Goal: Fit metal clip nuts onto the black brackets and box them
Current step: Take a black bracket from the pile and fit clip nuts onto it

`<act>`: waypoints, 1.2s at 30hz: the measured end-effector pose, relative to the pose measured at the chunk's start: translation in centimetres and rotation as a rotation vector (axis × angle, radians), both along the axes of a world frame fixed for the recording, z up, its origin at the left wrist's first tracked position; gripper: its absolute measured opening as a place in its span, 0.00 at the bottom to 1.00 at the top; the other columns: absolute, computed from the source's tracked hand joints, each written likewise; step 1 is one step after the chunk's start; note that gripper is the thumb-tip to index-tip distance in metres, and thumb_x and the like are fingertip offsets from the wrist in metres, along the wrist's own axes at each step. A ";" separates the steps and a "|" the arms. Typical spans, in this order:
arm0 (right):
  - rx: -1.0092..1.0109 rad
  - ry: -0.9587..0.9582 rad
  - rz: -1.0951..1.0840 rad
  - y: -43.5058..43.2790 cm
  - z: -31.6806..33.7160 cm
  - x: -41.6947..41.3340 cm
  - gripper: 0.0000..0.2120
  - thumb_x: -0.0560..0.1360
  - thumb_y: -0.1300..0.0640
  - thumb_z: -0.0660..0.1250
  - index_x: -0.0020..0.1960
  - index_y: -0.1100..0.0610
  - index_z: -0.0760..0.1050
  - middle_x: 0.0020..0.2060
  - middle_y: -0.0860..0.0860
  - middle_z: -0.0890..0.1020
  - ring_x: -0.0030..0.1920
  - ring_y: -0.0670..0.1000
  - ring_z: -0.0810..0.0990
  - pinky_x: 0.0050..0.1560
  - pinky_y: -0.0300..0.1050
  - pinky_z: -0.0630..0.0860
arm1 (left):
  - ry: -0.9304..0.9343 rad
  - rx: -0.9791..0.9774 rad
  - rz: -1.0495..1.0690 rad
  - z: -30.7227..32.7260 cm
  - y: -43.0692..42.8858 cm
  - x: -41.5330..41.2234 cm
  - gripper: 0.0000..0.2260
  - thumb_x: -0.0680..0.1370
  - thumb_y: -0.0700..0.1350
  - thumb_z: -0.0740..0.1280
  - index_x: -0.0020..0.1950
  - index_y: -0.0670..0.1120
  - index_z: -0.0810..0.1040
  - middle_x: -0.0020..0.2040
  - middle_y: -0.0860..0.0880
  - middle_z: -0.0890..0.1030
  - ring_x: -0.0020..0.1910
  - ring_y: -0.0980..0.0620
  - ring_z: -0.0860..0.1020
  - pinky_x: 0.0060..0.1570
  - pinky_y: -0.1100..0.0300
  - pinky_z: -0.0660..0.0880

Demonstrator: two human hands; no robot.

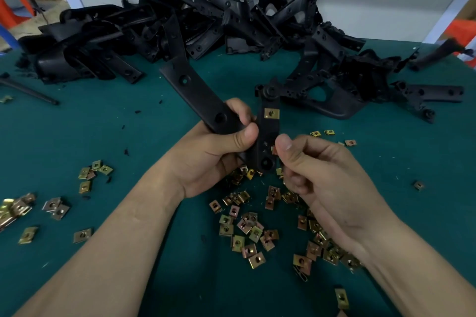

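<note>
Black bracket [203,103] held up above the green surface [144,141], centre of view. It has two flat arms: one runs up and to the left, the other hangs roughly upright. One brass-coloured clip nut [271,113] is already seated near the top of the upright arm.

Left hand [211,159] grips the bracket where the arms meet, fingers curled round it and thumb pressed across the front.

Right hand [322,175] is just beside the upright arm's right edge. Thumb and fingers are drawn together, pinching a second clip nut [273,149]; only a sliver of it shows, touching the bracket edge.

Loose clip nuts [248,226] lie scattered on the surface beneath both hands, with smaller clusters [15,208] at the left edge.

Big heap of black brackets [206,20] along the back, against a pale wall.
</note>
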State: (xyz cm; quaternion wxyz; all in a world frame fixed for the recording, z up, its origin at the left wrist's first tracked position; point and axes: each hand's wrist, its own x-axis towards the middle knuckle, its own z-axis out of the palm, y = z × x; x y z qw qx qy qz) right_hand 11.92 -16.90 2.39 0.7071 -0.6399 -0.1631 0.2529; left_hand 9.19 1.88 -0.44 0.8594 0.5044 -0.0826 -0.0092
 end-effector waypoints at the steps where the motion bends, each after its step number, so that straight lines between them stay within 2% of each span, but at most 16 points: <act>1: -0.018 -0.002 -0.007 0.0 -0.1 0.0 0.13 0.66 0.44 0.74 0.30 0.50 0.79 0.27 0.45 0.70 0.28 0.44 0.65 0.30 0.34 0.65 | 0.002 0.046 0.007 -0.1 0.0 0.0 0.12 0.71 0.43 0.77 0.44 0.47 0.74 0.44 0.45 0.76 0.41 0.49 0.80 0.41 0.58 0.79; 4: -0.047 0.014 -0.019 0.1 -0.5 0.0 0.13 0.65 0.43 0.74 0.30 0.50 0.79 0.26 0.44 0.69 0.28 0.43 0.64 0.30 0.35 0.64 | -0.002 0.122 0.053 -0.2 -0.2 0.2 0.11 0.71 0.39 0.77 0.42 0.48 0.75 0.43 0.44 0.73 0.42 0.47 0.78 0.41 0.57 0.78; 8: -0.034 0.028 -0.012 0.3 -0.5 0.0 0.13 0.68 0.43 0.73 0.31 0.50 0.80 0.27 0.43 0.70 0.28 0.42 0.64 0.29 0.33 0.64 | -0.027 0.082 0.090 -0.2 -0.4 0.2 0.09 0.70 0.41 0.74 0.41 0.48 0.75 0.41 0.47 0.77 0.41 0.50 0.80 0.41 0.58 0.78; 12: -0.011 -0.036 -0.002 0.2 -0.1 0.2 0.11 0.70 0.43 0.73 0.39 0.51 0.84 0.32 0.51 0.70 0.33 0.47 0.64 0.33 0.35 0.67 | -0.032 0.005 0.113 0.0 -0.5 0.2 0.09 0.71 0.42 0.74 0.40 0.49 0.74 0.40 0.49 0.80 0.39 0.52 0.81 0.39 0.59 0.79; 14: -0.008 -0.039 -0.012 0.1 -0.1 0.4 0.10 0.69 0.46 0.74 0.42 0.52 0.85 0.34 0.50 0.74 0.35 0.46 0.69 0.36 0.36 0.71 | -0.013 -0.006 0.143 0.0 -0.5 0.3 0.10 0.74 0.39 0.72 0.40 0.49 0.73 0.40 0.49 0.80 0.38 0.51 0.81 0.39 0.60 0.80; 16: -0.006 -0.013 -0.014 0.0 -0.3 0.5 0.08 0.69 0.49 0.74 0.41 0.53 0.85 0.33 0.49 0.76 0.35 0.45 0.72 0.36 0.36 0.72 | -0.003 0.002 0.154 -0.1 -0.4 0.3 0.10 0.74 0.39 0.72 0.40 0.48 0.72 0.41 0.48 0.81 0.39 0.51 0.81 0.40 0.60 0.79; 19: 0.001 -0.013 0.001 0.0 -0.3 0.6 0.07 0.69 0.51 0.74 0.37 0.53 0.83 0.31 0.50 0.73 0.34 0.46 0.70 0.35 0.36 0.69 | 0.000 0.027 0.153 -0.1 -0.6 0.3 0.11 0.74 0.39 0.73 0.39 0.48 0.71 0.41 0.47 0.81 0.38 0.50 0.81 0.40 0.59 0.77; 23: -0.041 -0.100 -0.008 -0.3 -0.5 1.0 0.08 0.68 0.48 0.74 0.35 0.52 0.81 0.30 0.49 0.72 0.33 0.45 0.68 0.35 0.37 0.67 | -0.006 0.031 0.154 -0.1 -0.7 0.3 0.12 0.72 0.40 0.74 0.39 0.47 0.71 0.41 0.47 0.79 0.39 0.50 0.80 0.41 0.57 0.75; 26: -0.056 -0.147 0.043 -0.7 -0.6 1.4 0.08 0.69 0.49 0.73 0.41 0.53 0.84 0.33 0.47 0.77 0.35 0.44 0.71 0.37 0.38 0.70 | -0.027 0.052 0.146 -0.2 -0.9 0.3 0.11 0.73 0.39 0.74 0.39 0.48 0.73 0.41 0.49 0.81 0.40 0.50 0.81 0.41 0.57 0.76; 28: -0.027 -0.163 0.072 -0.7 -0.7 1.5 0.09 0.70 0.51 0.73 0.48 0.54 0.86 0.38 0.45 0.82 0.38 0.41 0.77 0.40 0.34 0.73 | -0.039 0.046 0.130 -0.2 -1.1 0.4 0.09 0.73 0.38 0.73 0.39 0.48 0.74 0.42 0.48 0.82 0.41 0.49 0.82 0.42 0.58 0.78; 30: 0.005 -0.145 0.071 -0.6 -0.7 1.5 0.10 0.70 0.51 0.74 0.49 0.54 0.86 0.41 0.46 0.84 0.42 0.41 0.79 0.43 0.33 0.74 | -0.038 0.042 0.124 -0.2 -1.2 0.3 0.09 0.74 0.38 0.73 0.40 0.48 0.75 0.42 0.48 0.82 0.42 0.48 0.81 0.42 0.58 0.78; 33: 0.031 -0.070 0.089 -0.7 -0.7 1.7 0.12 0.68 0.52 0.76 0.51 0.52 0.85 0.46 0.52 0.84 0.48 0.48 0.79 0.52 0.44 0.75 | -0.038 0.037 0.113 -0.1 -0.9 0.3 0.09 0.74 0.39 0.72 0.40 0.50 0.75 0.40 0.51 0.81 0.41 0.51 0.81 0.40 0.60 0.78; 34: 0.048 -0.046 0.085 -0.7 -0.7 1.8 0.12 0.68 0.53 0.77 0.52 0.53 0.85 0.47 0.54 0.84 0.50 0.51 0.80 0.56 0.50 0.74 | -0.035 0.025 0.113 -0.1 -0.9 0.2 0.08 0.74 0.40 0.72 0.40 0.50 0.75 0.40 0.51 0.81 0.40 0.51 0.81 0.39 0.60 0.79; 36: 0.075 -0.023 0.065 -0.6 -0.6 1.6 0.14 0.68 0.54 0.77 0.53 0.55 0.85 0.49 0.57 0.84 0.52 0.54 0.81 0.64 0.55 0.74 | -0.026 -0.002 0.102 -0.1 -0.8 0.2 0.07 0.72 0.42 0.74 0.42 0.50 0.76 0.43 0.47 0.81 0.41 0.50 0.82 0.40 0.59 0.80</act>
